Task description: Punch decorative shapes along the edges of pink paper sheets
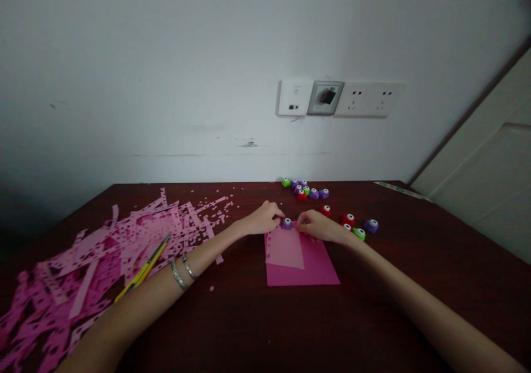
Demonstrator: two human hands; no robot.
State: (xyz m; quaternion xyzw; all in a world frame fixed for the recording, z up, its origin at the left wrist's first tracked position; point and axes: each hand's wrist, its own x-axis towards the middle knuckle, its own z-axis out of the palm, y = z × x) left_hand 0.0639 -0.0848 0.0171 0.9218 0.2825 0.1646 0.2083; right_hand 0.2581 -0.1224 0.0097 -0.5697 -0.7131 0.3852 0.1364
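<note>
A small purple paper punch [287, 223] sits at the far edge of a pale pink sheet [286, 248], which lies on a darker pink sheet [315, 268]. My left hand [265, 218] is curled, its fingertips pinching the punch from the left. From the right, my right hand [317, 227] has closed fingers pressed against the punch and the sheet's edge. Both forearms stretch across the dark wooden table [257, 317]. Bracelets [182, 270] circle my left wrist.
Red, green and purple punches [357, 226] lie right of my hands; a further cluster [305, 189] sits near the wall. A heap of punched pink paper strips [83, 262] with a yellow pencil-like tool [143, 268] covers the table's left. Wall sockets [338, 98] are above.
</note>
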